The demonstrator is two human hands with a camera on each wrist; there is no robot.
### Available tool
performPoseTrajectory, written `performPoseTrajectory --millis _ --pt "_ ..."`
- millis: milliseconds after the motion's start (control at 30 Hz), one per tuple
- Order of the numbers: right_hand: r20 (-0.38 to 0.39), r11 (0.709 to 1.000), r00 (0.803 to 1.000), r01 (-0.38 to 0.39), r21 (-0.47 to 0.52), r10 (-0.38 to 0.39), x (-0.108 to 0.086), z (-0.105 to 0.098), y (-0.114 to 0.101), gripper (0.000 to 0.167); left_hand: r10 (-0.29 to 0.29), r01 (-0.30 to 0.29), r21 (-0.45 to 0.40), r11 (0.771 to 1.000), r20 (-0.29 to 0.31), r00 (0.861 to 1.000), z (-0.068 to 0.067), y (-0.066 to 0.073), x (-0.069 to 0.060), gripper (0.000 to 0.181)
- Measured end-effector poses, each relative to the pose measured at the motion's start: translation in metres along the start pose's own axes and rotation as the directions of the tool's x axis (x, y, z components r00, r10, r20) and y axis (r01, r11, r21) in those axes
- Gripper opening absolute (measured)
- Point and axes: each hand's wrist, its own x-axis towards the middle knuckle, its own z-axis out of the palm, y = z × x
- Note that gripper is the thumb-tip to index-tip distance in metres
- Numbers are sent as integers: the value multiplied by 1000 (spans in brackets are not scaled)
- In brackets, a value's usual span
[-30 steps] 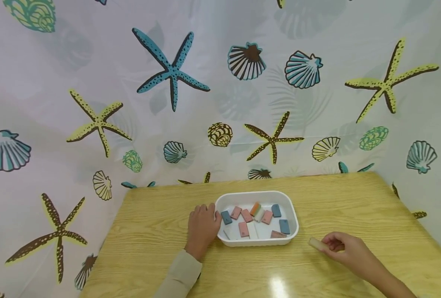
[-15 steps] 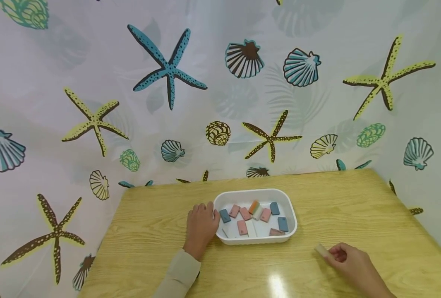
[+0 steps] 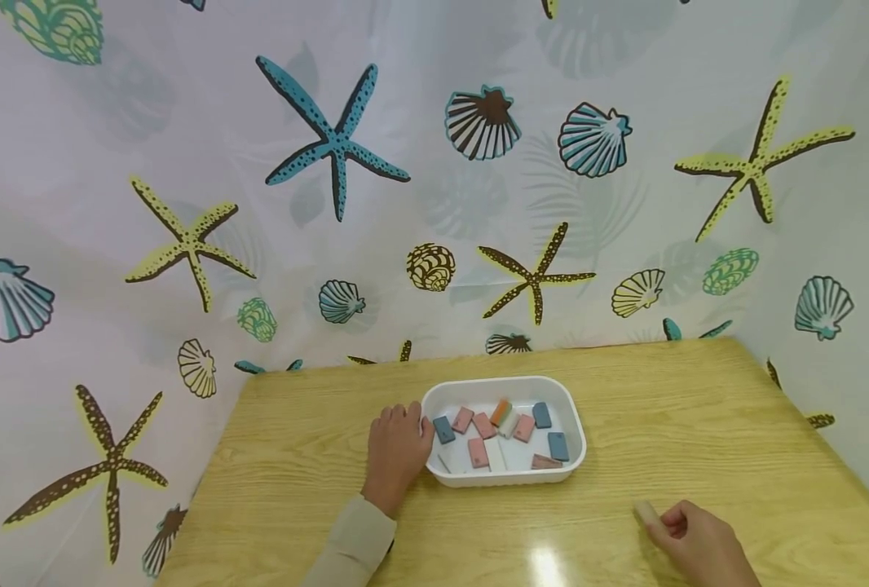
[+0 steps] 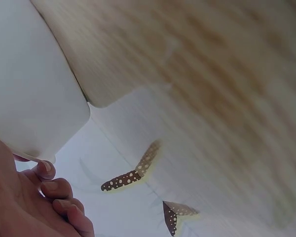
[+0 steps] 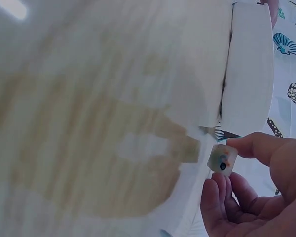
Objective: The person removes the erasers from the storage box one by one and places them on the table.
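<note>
A white oval-cornered tray [image 3: 505, 479] stands on the wooden table, holding several pink, blue and white blocks and one with orange. My left hand [image 3: 399, 444] grips the tray's left rim; in the left wrist view its fingers [image 4: 48, 185] curl at the rim beside the tray wall [image 4: 39, 89]. To the right of the tray and nearer me, my right hand [image 3: 704, 545] pinches a small pale block [image 3: 647, 514] between thumb and fingers. The right wrist view shows the block's end [image 5: 222, 160], with coloured marks and a dark spot, held by that hand [image 5: 261, 182].
The wooden table [image 3: 295, 408] runs back to a white curtain [image 3: 405, 204] printed with starfish and shells, which also lines both sides. Light glares off the table near its front.
My right hand, with the pale block pinched in it, has moved toward me and slightly right, and the block has turned. The left hand has stayed on the tray rim.
</note>
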Motion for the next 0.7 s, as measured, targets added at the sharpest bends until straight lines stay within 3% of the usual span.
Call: performPoseTrajectory --millis 400,700 --pt "11 999 1000 7 -36 -6 2 5 0 35 8 -8 -1 1000 -26 1000 4 -1 -1 25" --pt "37 997 999 33 -69 -30 0 12 -5 30 -1 1 -8 1000 -6 1000 4 -1 -1 25"
